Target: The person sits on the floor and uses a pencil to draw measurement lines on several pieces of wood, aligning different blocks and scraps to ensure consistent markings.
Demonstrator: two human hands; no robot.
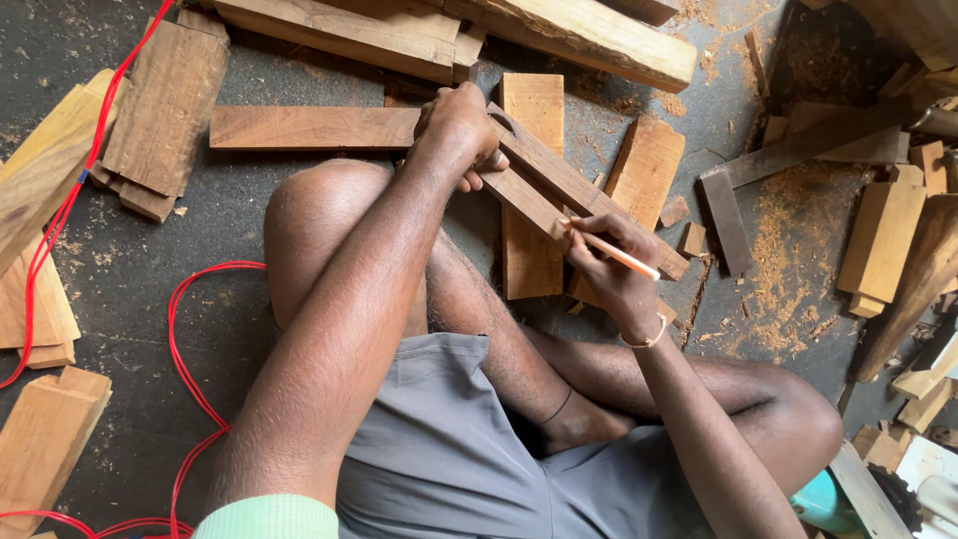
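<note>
I sit cross-legged on the floor. My left hand (pixel 461 130) presses down on the upper end of a dark wooden strip (pixel 559 190) that lies diagonally across a lighter upright plank (pixel 531 110). My right hand (pixel 609 262) holds an orange pencil (pixel 619 256), its tip touching the strip near the lower end. A long brown board (pixel 311 128) lies flat just left of my left hand.
Wood offcuts lie all around: a stack of boards (pixel 165 110) at left, pale blocks (pixel 45 439) at lower left, beams (pixel 589 40) along the top, blocks (pixel 883 235) at right. A red cable (pixel 180 339) loops over the floor at left. Sawdust (pixel 793 240) covers the right floor.
</note>
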